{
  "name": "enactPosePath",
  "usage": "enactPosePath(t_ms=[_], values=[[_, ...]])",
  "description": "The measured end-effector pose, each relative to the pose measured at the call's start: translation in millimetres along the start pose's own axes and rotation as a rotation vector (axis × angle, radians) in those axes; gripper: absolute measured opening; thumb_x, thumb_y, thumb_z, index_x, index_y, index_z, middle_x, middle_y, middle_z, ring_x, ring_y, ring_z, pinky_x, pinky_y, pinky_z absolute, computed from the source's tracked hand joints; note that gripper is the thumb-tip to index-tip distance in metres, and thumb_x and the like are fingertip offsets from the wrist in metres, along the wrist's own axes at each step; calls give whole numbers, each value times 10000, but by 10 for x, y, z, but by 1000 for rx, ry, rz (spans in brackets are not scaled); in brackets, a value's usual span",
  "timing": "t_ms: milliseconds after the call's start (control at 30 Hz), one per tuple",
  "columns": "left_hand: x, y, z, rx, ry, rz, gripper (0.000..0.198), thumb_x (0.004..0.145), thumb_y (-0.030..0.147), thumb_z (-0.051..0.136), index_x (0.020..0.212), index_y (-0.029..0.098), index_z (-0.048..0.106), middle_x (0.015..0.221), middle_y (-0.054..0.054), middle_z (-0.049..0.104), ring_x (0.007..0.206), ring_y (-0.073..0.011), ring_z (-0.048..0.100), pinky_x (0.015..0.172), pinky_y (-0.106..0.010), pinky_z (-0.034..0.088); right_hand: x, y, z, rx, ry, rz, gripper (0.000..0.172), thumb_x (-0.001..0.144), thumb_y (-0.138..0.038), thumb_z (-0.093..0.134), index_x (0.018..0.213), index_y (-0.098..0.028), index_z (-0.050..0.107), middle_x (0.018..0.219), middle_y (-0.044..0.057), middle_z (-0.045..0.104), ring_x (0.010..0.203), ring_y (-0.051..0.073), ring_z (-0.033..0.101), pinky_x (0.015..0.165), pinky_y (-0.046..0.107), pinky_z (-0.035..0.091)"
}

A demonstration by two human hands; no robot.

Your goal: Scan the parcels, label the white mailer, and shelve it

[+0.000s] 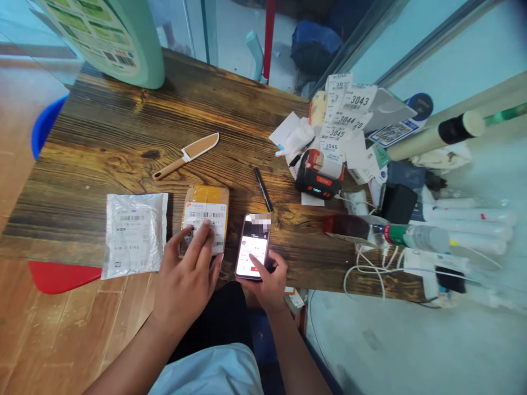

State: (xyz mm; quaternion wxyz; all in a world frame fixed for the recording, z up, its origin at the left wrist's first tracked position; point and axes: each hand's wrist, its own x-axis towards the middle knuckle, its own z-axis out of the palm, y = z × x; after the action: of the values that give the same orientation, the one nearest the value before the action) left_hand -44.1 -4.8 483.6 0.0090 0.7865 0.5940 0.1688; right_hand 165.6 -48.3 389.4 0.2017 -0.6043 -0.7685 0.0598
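Note:
My left hand (187, 269) lies over a small cardboard box (206, 193) with yellow-brown tape and a white barcode label. Its fingers are stretched out across the label, and the thumb is by the box's lower right corner. In my right hand (269, 280) is a smartphone (242, 249) with a lit screen, held at its lower right side, the thumb over the display. A silvery-white plastic mailer (135, 233) with a printed label lies left of the box. Above the phone there is a black marker pen (262, 189).
A knife (187, 156) with a brown blade lies on the wooden table (102, 137). At the back left stands a big green jug (140, 49). On the right are a black-and-red label printer (319, 175), number labels (346, 120), a drink bottle (391, 233) and white cables (366, 266).

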Motion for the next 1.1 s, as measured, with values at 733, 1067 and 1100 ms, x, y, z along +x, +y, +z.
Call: enactPosePath(t_ms=[733, 1067, 1100], values=[[24, 37, -18, 54, -60, 14, 379, 872, 191, 533, 1217, 37, 498, 1296, -177, 574, 1180, -330, 516, 945, -478, 419, -24, 29, 19, 16, 32, 10, 469, 712, -607, 668, 1037, -274, 730, 1227, 115, 370, 1034, 278, 476, 761, 385, 483], [26, 52, -27, 49, -80, -5, 379, 886, 177, 515, 1244, 54, 490, 1330, -144, 556, 1186, -322, 514, 962, -476, 415, 4, 17, 26, 25, 72, -14, 486, 767, -634, 580, 992, -234, 739, 1194, 125, 374, 1019, 278, 480, 737, 385, 477], [24, 52, -22, 44, -76, -8, 382, 886, 177, 515, 1250, 63, 486, 1333, -138, 554, 1188, -321, 513, 964, -478, 414, 2, 18, 26, 25, 73, -13, 487, 762, -636, 584, 991, -235, 740, 1193, 125, 374, 1020, 278, 480, 737, 384, 478]])
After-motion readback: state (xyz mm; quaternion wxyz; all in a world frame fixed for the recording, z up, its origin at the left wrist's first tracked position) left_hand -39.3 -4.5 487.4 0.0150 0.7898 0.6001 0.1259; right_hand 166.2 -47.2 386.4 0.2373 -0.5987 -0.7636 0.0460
